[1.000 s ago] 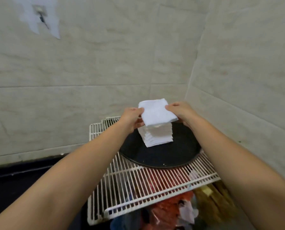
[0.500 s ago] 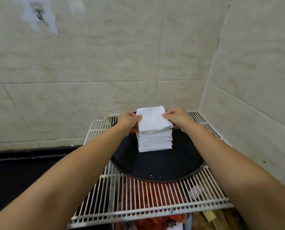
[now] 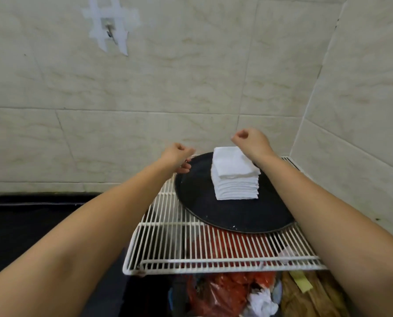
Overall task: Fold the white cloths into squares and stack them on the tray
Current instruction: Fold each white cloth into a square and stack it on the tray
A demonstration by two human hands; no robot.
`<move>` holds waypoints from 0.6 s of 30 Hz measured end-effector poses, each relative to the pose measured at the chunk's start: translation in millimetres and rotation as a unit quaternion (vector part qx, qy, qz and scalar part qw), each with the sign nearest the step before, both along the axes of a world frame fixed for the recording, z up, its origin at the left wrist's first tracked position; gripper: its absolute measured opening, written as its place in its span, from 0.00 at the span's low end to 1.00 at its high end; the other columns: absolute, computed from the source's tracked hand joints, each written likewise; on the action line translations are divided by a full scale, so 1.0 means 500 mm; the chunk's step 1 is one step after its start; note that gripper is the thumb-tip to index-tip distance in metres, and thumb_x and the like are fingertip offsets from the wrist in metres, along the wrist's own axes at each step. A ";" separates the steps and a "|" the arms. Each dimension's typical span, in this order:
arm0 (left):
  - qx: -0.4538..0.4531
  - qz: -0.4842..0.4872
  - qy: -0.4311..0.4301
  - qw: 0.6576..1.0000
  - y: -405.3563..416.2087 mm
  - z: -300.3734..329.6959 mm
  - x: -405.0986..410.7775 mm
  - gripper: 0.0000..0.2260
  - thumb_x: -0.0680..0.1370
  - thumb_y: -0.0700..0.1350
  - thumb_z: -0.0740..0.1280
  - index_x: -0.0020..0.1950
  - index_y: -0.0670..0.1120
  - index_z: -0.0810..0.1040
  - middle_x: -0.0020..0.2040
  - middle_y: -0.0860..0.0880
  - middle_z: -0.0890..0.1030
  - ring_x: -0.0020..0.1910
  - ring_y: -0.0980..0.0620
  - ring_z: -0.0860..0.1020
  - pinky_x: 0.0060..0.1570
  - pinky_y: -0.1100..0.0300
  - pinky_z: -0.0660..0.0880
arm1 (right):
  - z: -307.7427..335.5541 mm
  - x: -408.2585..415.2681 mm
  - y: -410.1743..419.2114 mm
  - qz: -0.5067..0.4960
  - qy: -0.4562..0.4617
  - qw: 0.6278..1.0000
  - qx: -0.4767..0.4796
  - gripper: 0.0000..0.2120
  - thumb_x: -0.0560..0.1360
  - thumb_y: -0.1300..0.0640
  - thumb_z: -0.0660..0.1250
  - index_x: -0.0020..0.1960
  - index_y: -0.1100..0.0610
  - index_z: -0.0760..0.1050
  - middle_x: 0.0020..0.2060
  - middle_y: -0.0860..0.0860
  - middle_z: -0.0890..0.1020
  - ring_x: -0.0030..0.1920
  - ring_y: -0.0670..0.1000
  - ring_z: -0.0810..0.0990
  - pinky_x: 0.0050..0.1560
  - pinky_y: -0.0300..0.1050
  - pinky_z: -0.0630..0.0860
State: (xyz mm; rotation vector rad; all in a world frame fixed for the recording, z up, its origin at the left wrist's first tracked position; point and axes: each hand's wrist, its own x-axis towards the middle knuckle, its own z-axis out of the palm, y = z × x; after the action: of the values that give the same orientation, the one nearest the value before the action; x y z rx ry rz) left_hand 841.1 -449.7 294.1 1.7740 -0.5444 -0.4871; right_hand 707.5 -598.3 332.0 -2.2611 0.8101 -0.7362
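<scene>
Two bare arms come in from the bottom corners of the frame, one from the lower left and one from the lower right. No sleeves cover them; both are uncovered from the frame edge up to the wrist. The left hand sits near the middle of the frame, and the right hand is a little higher and to the right of it. No rings, watch, bands or gloves show on either hand or wrist. The fingers are bare too.
</scene>
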 end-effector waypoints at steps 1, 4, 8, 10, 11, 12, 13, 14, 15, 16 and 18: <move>0.001 -0.002 -0.027 1.000 0.037 0.005 0.007 0.11 0.79 0.48 0.65 0.41 0.46 0.67 0.36 0.46 0.74 0.30 0.52 0.74 0.24 0.63 0.74 | 0.006 0.016 0.040 0.018 0.005 1.000 -0.018 0.10 0.77 0.55 0.64 0.52 0.60 0.78 0.45 0.52 0.79 0.48 0.51 0.76 0.48 0.42 0.69; 0.049 0.014 -0.152 0.987 0.189 0.010 0.033 0.09 0.79 0.47 0.64 0.44 0.44 0.71 0.37 0.46 0.75 0.35 0.50 0.74 0.35 0.56 0.76 | -0.005 0.080 0.186 0.089 0.031 0.992 -0.079 0.12 0.78 0.54 0.63 0.55 0.60 0.78 0.50 0.55 0.81 0.52 0.55 0.78 0.50 0.42 0.69; 0.176 0.071 -0.289 0.939 0.461 -0.021 0.067 0.08 0.79 0.50 0.64 0.46 0.46 0.74 0.41 0.48 0.78 0.41 0.50 0.75 0.42 0.57 0.71 | -0.088 0.174 0.418 0.188 0.064 0.967 -0.160 0.13 0.78 0.52 0.61 0.55 0.59 0.77 0.53 0.58 0.79 0.55 0.59 0.77 0.55 0.50 0.73; 0.225 0.094 -0.309 0.919 0.615 -0.049 0.076 0.09 0.79 0.51 0.64 0.48 0.46 0.76 0.42 0.49 0.79 0.42 0.48 0.77 0.43 0.55 0.74 | -0.143 0.215 0.551 0.220 0.065 0.956 -0.184 0.14 0.78 0.50 0.61 0.58 0.57 0.77 0.56 0.57 0.78 0.59 0.59 0.75 0.59 0.52 0.72; 0.250 0.105 -0.317 0.909 0.695 -0.063 0.076 0.09 0.78 0.51 0.64 0.50 0.46 0.76 0.43 0.49 0.80 0.43 0.48 0.77 0.43 0.54 0.74 | -0.168 0.233 0.623 0.241 0.067 0.949 -0.192 0.15 0.79 0.50 0.60 0.60 0.56 0.75 0.58 0.56 0.77 0.61 0.58 0.74 0.61 0.52 0.70; 0.275 0.115 -0.325 0.898 0.776 -0.081 0.077 0.09 0.78 0.51 0.64 0.51 0.46 0.77 0.43 0.49 0.80 0.44 0.48 0.77 0.44 0.54 0.74 | -0.193 0.251 0.698 0.266 0.071 0.940 -0.204 0.16 0.79 0.49 0.60 0.62 0.55 0.74 0.60 0.54 0.76 0.63 0.57 0.73 0.62 0.52 0.69; 0.299 0.124 -0.332 0.886 0.856 -0.100 0.076 0.09 0.78 0.51 0.63 0.52 0.47 0.76 0.44 0.50 0.79 0.46 0.48 0.77 0.44 0.54 0.73 | -0.216 0.267 0.773 0.294 0.075 0.927 -0.219 0.17 0.79 0.48 0.59 0.64 0.54 0.72 0.61 0.53 0.74 0.64 0.56 0.72 0.62 0.52 0.68; 0.324 0.134 -0.335 0.875 0.934 -0.122 0.073 0.09 0.79 0.51 0.63 0.54 0.48 0.76 0.46 0.50 0.78 0.48 0.48 0.77 0.45 0.55 0.72 | -0.238 0.280 0.847 0.321 0.078 0.914 -0.234 0.18 0.80 0.48 0.58 0.66 0.54 0.70 0.63 0.52 0.73 0.65 0.55 0.71 0.63 0.52 0.67; 0.350 0.147 -0.335 0.862 1.010 -0.147 0.067 0.10 0.79 0.52 0.62 0.56 0.48 0.75 0.48 0.50 0.78 0.51 0.48 0.76 0.47 0.54 0.72 | -0.259 0.289 0.921 0.345 0.078 0.903 -0.245 0.19 0.80 0.47 0.57 0.67 0.53 0.69 0.65 0.51 0.72 0.65 0.54 0.70 0.63 0.52 0.66; 0.379 0.161 -0.329 0.850 1.083 -0.175 0.059 0.12 0.79 0.52 0.61 0.58 0.49 0.74 0.51 0.50 0.77 0.54 0.48 0.75 0.49 0.54 0.71 | -0.281 0.297 0.993 0.369 0.074 0.892 -0.251 0.19 0.80 0.47 0.57 0.68 0.53 0.68 0.66 0.50 0.70 0.66 0.53 0.69 0.64 0.52 0.65; 0.432 0.193 -0.300 0.829 1.219 -0.228 0.036 0.14 0.80 0.53 0.60 0.63 0.49 0.72 0.56 0.49 0.76 0.58 0.47 0.73 0.54 0.52 0.71 | -0.323 0.308 1.128 0.413 0.071 0.872 -0.255 0.20 0.80 0.47 0.57 0.69 0.53 0.67 0.69 0.50 0.68 0.68 0.52 0.67 0.67 0.51 0.63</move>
State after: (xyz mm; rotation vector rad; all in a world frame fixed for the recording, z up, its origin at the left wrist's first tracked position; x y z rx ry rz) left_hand 859.1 159.7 180.1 2.8713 -0.3773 0.1903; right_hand 861.5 -34.6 170.3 -2.7973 -0.3895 -0.3819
